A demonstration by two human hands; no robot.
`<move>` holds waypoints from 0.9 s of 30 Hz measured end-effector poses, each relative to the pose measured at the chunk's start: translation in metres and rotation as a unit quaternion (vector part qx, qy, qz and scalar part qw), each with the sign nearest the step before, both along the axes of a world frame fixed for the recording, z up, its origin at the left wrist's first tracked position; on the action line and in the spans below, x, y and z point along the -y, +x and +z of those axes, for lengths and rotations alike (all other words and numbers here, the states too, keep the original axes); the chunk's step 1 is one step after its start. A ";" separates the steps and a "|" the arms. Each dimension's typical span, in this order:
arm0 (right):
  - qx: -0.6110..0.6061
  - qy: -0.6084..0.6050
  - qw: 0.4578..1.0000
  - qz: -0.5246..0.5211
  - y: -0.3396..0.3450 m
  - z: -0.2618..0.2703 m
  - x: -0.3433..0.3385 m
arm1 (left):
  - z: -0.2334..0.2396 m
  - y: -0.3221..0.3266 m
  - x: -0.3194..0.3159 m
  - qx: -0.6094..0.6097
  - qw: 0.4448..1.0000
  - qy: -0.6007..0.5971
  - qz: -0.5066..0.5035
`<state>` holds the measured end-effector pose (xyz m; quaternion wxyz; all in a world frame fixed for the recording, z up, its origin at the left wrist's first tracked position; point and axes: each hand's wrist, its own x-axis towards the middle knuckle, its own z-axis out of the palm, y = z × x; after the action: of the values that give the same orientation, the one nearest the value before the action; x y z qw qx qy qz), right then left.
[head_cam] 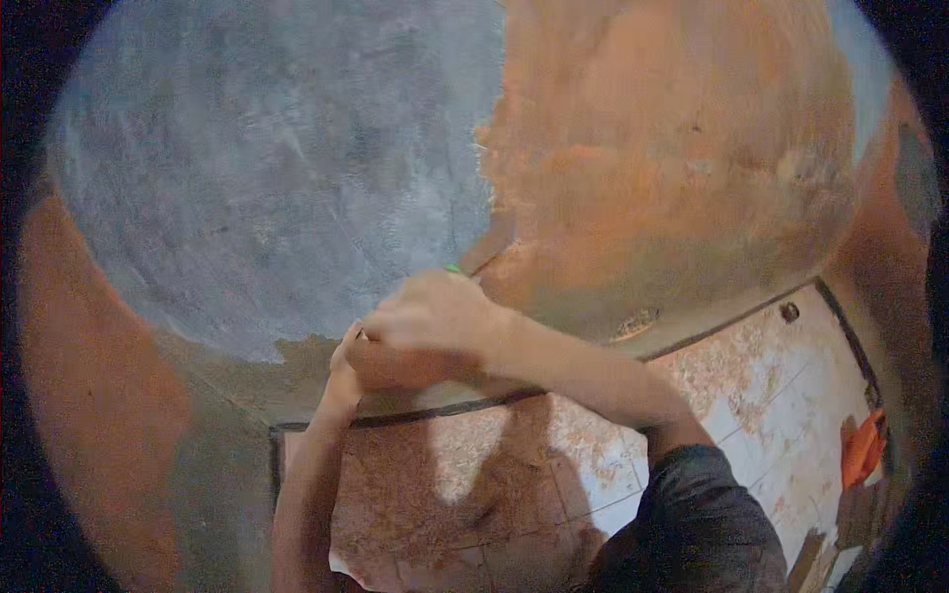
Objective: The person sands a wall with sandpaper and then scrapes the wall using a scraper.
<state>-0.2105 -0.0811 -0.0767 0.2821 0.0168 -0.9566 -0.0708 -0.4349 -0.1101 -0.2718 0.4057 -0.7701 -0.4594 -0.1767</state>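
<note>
My right hand (441, 315) is closed around a hand tool, mostly hidden in the grip. Just above the knuckles a small green part of the tool (453, 268) shows. A thin brown shape slants up from it against the wall; whether it is a blade or a shadow I cannot tell. My left hand (347, 363) comes up from below and meets the right one, which largely covers it, so its hold is unclear. Both hands are close to the wall, at the border between its blue-grey coated area (282, 163) and an orange-brown area (660, 148).
Below the wall a dark line (460, 408) runs along the floor's edge. The pale tiled floor (608, 474) carries brownish dust and shadows. At far right lies an orange object (862, 448), too blurred to name. An orange-brown wall section (96, 370) stands at left.
</note>
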 end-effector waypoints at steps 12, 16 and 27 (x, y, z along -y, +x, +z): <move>-0.252 -0.075 0.955 -0.136 0.047 0.005 0.031 | -0.005 0.003 0.004 0.076 0.997 0.003 -0.015; -0.463 0.069 0.883 -0.010 0.060 0.060 0.071 | 0.023 0.019 0.003 -0.054 0.997 -0.058 0.005; -0.627 -0.045 0.777 -0.026 0.015 0.029 0.026 | 0.008 0.014 0.000 0.017 0.991 -0.132 -0.027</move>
<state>-0.1950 -0.1073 -0.0481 0.8181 -0.0692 -0.5701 -0.0297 -0.4210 -0.1104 -0.2639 0.2880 -0.8256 -0.4649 -0.1389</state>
